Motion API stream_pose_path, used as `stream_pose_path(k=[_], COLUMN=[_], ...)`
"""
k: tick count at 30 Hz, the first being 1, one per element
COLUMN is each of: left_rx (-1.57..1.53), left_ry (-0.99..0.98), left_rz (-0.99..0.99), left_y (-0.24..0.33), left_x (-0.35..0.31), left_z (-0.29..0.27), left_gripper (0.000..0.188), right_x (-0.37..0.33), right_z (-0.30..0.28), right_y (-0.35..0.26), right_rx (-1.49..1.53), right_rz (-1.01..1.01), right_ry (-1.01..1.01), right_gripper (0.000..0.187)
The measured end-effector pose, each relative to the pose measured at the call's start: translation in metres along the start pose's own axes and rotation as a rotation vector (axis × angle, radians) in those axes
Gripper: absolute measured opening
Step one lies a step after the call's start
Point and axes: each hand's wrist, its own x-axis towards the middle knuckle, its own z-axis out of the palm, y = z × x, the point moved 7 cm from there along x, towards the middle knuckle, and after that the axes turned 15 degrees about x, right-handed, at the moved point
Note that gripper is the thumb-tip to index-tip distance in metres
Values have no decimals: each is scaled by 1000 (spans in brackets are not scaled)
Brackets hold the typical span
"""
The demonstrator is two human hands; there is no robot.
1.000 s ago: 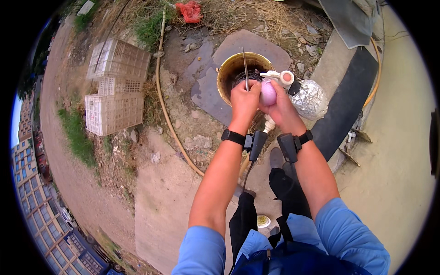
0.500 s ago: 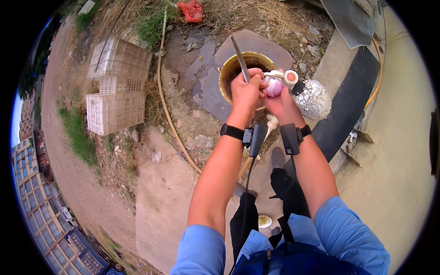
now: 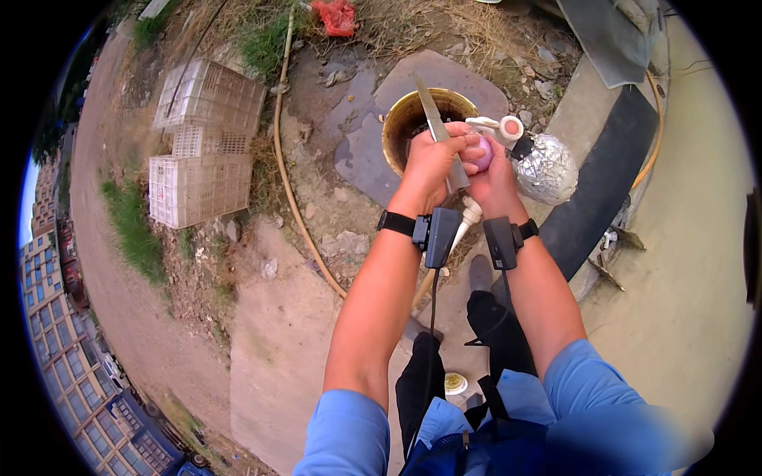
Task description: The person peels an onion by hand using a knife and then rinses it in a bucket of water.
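Note:
My left hand is closed round a long, flat metal knife. One end of the knife points up over a yellow-rimmed bucket; the other comes out below my fingers, between the two hands. Cupped in my right hand is a round purple thing, partly covered by fingers, its kind unclear. The left fingertips touch or nearly touch it. Just beyond the right hand are a white plastic tap and a rounded bundle wrapped in foil. The bucket's inside looks dark.
A yellowish hose runs along the ground at left, near white plastic crates. A white pipe stands below my hands. A black strip lies on the ledge at right. By my feet is a small round container.
My left hand has turned, and the knife now slants across, with its lower end showing between my hands. More of the purple thing is covered by fingers. My right hand has hardly moved.

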Motion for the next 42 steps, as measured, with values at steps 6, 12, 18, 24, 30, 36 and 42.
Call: stream_pose_path(k=[6, 12, 18, 24, 30, 36, 42], left_rx=[-6, 28, 32, 46, 192, 325, 348], left_ry=[-10, -10, 75, 46, 152, 214, 185], left_rz=[-17, 1, 66, -67, 101, 77, 65], left_y=[-9, -15, 3, -17, -11, -20, -19], left_x=[13, 24, 21, 36, 33, 35, 35], left_z=[1, 4, 17, 4, 9, 1, -2], left_gripper=[12, 8, 7, 9, 9, 11, 26], right_x=[11, 7, 6, 19, -8, 2, -23], right_z=[-20, -29, -32, -37, -31, -41, -22], right_y=[3, 3, -3, -2, -5, -3, -6], right_rx=[-23, -65, -25, 9, -226, -192, -297], right_rz=[60, 49, 19, 54, -180, -103, -103], right_ry=[-104, 1, 34, -134, 177, 187, 251], right_gripper=[26, 19, 21, 21, 19, 24, 33])
